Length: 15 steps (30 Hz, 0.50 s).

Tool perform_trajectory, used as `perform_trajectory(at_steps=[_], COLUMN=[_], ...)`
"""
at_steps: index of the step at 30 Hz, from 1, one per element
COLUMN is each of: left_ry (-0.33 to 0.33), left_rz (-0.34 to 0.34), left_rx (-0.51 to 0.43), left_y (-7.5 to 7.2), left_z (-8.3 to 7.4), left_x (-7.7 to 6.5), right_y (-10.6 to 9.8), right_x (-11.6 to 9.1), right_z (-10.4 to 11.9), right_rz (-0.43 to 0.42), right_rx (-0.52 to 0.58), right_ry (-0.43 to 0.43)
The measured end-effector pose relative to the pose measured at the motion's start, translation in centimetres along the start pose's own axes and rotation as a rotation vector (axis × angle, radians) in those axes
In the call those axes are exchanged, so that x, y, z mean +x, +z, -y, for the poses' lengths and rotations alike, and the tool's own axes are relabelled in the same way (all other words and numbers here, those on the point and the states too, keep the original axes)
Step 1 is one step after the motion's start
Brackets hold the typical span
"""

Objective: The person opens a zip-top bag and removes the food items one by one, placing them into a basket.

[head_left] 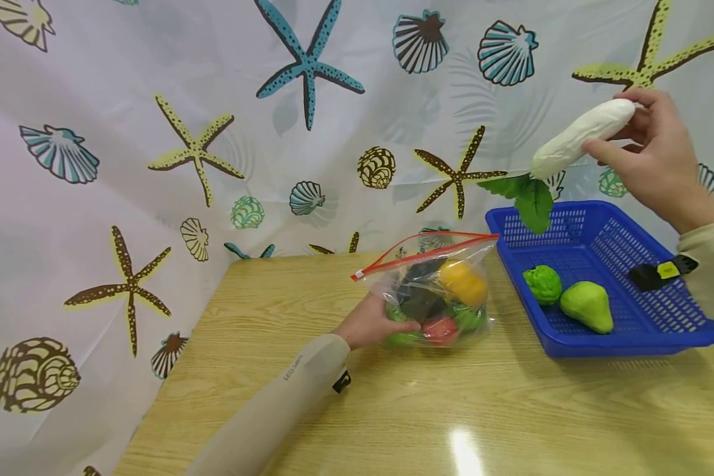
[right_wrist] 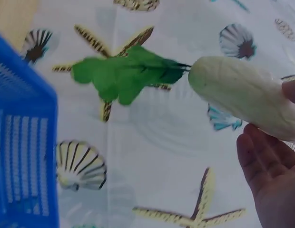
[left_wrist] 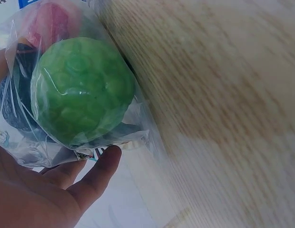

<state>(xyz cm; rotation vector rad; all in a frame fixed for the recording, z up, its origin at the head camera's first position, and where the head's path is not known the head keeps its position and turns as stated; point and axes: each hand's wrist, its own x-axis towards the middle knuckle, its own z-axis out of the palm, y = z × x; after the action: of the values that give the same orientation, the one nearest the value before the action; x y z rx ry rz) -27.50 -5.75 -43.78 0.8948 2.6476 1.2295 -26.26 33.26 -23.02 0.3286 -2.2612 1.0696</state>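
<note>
Up at the right in the head view, my right hand (head_left: 666, 149) pinches a white toy radish (head_left: 583, 139) between thumb and fingers. Green leaves (head_left: 534, 201) hang from its lower end, above the blue basket; the right wrist view shows these leaves (right_wrist: 128, 71) too. My left hand (head_left: 371, 320) holds the side of a clear zip bag (head_left: 489, 261) with a red seal, which stands on the table. Through the plastic show a yellow-orange piece (head_left: 463, 283), a red one (head_left: 440, 330), dark ones and a green bumpy one (left_wrist: 83, 92).
A blue plastic basket (head_left: 631, 340) stands at the right of the table (head_left: 285, 297). Inside it lie a green pear (head_left: 587, 307) and a crinkled green vegetable (head_left: 543, 285). A curtain (head_left: 333, 158) printed with shells and starfish closes off the back and left.
</note>
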Motion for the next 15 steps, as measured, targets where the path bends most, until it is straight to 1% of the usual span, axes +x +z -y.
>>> perform_trajectory(at_steps=[2, 3, 7, 9, 12, 15], left_ry=[-0.001, -0.005, -0.020, -0.024, -0.017, -0.017], left_rz=[0.001, 0.000, -0.005, -0.004, 0.003, 0.008], left_rx=[-0.005, -0.004, 0.010, 0.011, -0.012, -0.034], left_y=[-0.1, -0.1, -0.2, -0.1, 0.1, 0.2], left_z=[0.0, 0.0, 0.1, 0.1, 0.1, 0.0], left_x=[0.0, 0.0, 0.0, 0.0, 0.1, 0.1], right_y=[-0.2, -0.1, 0.6, 1.2, 2.3, 3.4], right_x=[0.0, 0.0, -0.1, -0.5, -1.2, -1.9], right_z=[-1.4, -2.2, -5.4, -6.9, -8.9, -10.6], right_rz=[0.053, 0.098, 0.339, 0.454, 0.603, 0.706], right_rx=[-0.100, -0.165, -0.397, -0.487, -0.577, -0.633], right_ry=[0.008, -0.004, -0.093, -0.124, -0.114, -0.083])
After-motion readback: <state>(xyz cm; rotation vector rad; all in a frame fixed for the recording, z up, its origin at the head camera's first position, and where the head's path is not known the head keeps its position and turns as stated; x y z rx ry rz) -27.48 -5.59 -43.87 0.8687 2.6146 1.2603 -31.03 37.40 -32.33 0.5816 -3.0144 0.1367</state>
